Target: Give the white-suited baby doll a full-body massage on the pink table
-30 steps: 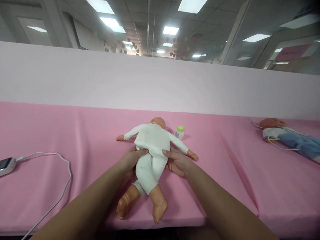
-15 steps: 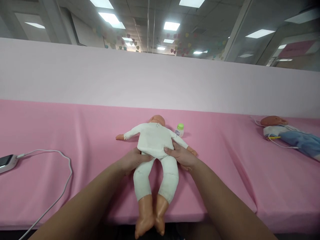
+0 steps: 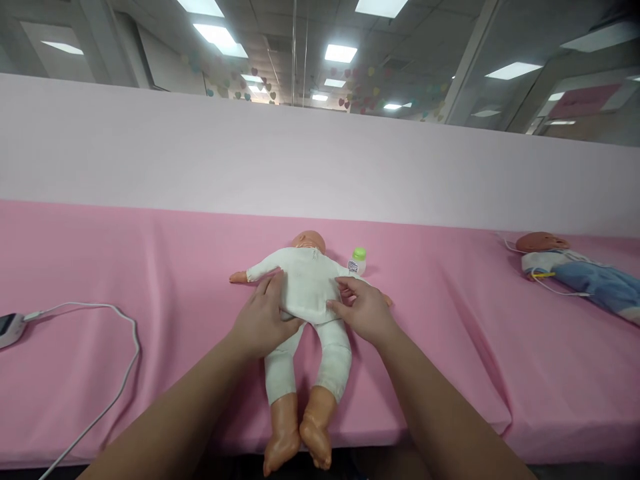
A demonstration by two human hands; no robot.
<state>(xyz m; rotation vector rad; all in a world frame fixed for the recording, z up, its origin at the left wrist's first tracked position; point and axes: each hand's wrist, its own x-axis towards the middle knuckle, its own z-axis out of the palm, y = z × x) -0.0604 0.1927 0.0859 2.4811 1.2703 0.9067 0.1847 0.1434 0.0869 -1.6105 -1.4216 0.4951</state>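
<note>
The doll [image 3: 311,283] lay on the pink sheet [image 3: 425,373], left hand [image 3: 263,320] wide-fingered and right hand [image 3: 367,311] half-curled at its sides; a rearward tug could have pulled it over the near edge [image 3: 373,437].

White-clad doll [image 3: 307,283] between two hands on pink cloth [image 3: 200,267].
Head [image 3: 309,241] at twelve o'clock, feet [image 3: 316,441] at six; left hand [image 3: 265,325] touches its nine o'clock side, right hand [image 3: 369,311] its three. Green-capped bottle [image 3: 357,265] stands near its one o'clock; blue-dressed doll [image 3: 593,279] lies well apart past three, corded device [image 3: 11,331] between eight and nine.
</note>
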